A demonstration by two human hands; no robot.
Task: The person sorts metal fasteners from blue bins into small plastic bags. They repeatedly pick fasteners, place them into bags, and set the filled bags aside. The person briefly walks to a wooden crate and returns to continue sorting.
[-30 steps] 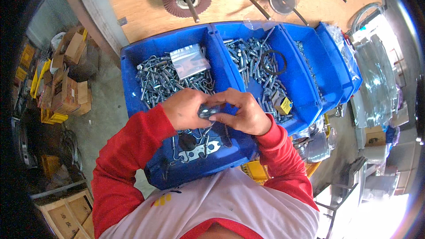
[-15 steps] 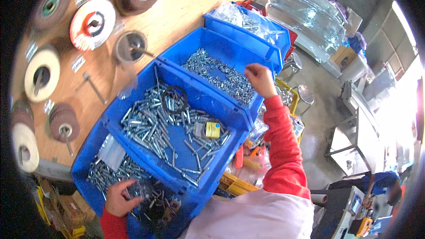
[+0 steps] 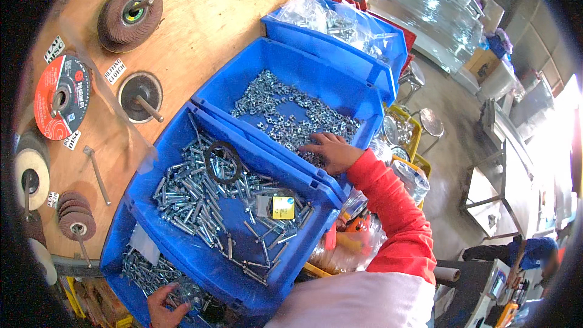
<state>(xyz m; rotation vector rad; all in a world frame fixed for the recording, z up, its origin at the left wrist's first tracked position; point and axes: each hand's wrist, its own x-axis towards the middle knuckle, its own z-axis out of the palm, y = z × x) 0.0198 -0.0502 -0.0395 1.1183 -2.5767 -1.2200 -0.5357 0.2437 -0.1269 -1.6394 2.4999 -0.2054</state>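
My right hand (image 3: 333, 150) reaches into a blue bin of small metal nuts (image 3: 285, 109). Its fingers are spread and touch the pile at the near right side. At the lower left, my left hand (image 3: 167, 308) curls thumb and fingers round a small clear plastic bag (image 3: 189, 294), over the lowest blue bin; what the bag holds is too unclear to tell. Screws (image 3: 143, 270) and a flat whitish packet (image 3: 144, 245) lie in that bin. Between my hands is a blue bin with many loose bolts (image 3: 188, 200), a black ring (image 3: 223, 162) and a yellow-labelled packet (image 3: 283, 208).
A plywood board (image 3: 200, 0) on the left carries flap discs (image 3: 130, 15), a red-and-black disc (image 3: 61, 97) and other wheels on pegs. Plastic bags (image 3: 334, 21) fill the far blue bin. Yellow crates (image 3: 405, 130) and stools (image 3: 431, 123) stand at right; a person in blue (image 3: 537, 255) is beyond.
My right hand has come down from above the nut bin onto the nuts, its fingers opening out. The view has shifted, and my left hand now sits lower in it, still at the bag.
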